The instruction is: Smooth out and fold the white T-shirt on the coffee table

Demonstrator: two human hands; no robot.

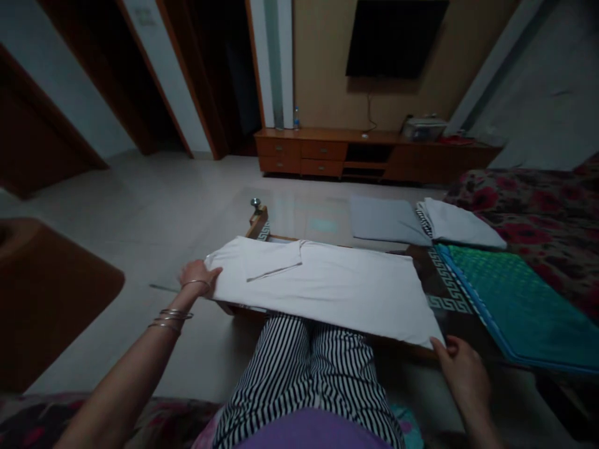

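A white cloth garment (322, 287) lies folded into a long rectangle across my lap and the near edge of a glass-topped table (304, 218), with a smaller flap (271, 259) folded on top. My left hand (199, 277), with bangles (173, 317) on its wrist, grips the garment's left end. My right hand (456, 374) pinches its lower right corner. Both of my hands are at the near edge of the cloth. Below the garment show my black-and-white striped trousers (304, 374).
A grey folded cloth (386, 219) and a white folded cloth (456, 223) lie on the glass at the far right. A teal quilted item (515, 305) lies to the right, beside a bed with a floral cover (538, 212). A low wooden cabinet (374, 153) stands beyond.
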